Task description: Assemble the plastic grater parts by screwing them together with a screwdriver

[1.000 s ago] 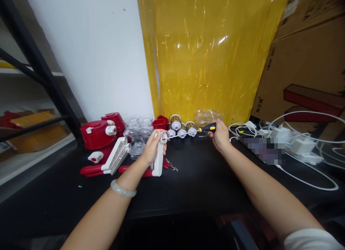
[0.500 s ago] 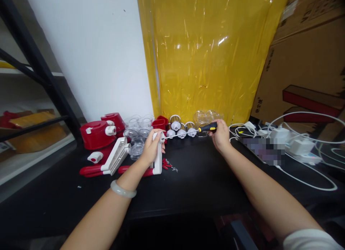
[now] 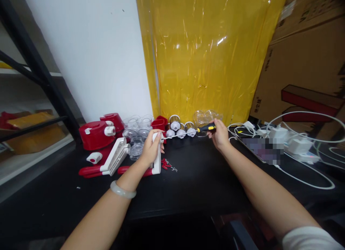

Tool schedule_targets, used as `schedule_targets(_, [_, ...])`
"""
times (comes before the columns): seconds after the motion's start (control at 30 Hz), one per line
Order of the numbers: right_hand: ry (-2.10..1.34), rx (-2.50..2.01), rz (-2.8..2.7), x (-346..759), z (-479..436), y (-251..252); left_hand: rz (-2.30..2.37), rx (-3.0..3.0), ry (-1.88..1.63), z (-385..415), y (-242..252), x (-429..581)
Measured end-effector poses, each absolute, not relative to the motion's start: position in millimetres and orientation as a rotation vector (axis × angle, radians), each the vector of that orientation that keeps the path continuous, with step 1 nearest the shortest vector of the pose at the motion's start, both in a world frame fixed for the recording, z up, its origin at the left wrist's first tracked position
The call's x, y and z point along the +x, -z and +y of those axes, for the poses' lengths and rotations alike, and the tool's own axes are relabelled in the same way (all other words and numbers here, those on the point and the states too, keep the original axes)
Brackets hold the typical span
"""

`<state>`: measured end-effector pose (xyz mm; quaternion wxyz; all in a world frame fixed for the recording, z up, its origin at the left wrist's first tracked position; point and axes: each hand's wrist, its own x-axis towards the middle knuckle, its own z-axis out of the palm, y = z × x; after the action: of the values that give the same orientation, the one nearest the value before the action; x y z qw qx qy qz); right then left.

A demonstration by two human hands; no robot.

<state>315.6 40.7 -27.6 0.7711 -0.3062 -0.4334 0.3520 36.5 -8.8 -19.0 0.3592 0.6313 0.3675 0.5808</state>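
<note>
Screwdriver [image 3: 202,129], right hand [image 3: 220,135]; crank [image 3: 157,166], left hand [image 3: 151,148]

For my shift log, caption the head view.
Left hand holds a white part; right hand holds a screwdriver to its upper end, over a black table.

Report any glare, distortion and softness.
Head view: glare streaks the yellow sheet; head view: wide-angle distortion seems to slant the black shelf post; head view: pixelation blocks cover the flat device; head view: detail is soft where the screwdriver meets the white piece.
</note>
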Motion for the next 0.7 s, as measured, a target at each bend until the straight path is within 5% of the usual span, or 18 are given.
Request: schedule_targets(0.7, [-0.722,-0.975,-0.942,317.6,37.1,27.7,1.179,1.916,-1.487,-7.7,25.5,32.7])
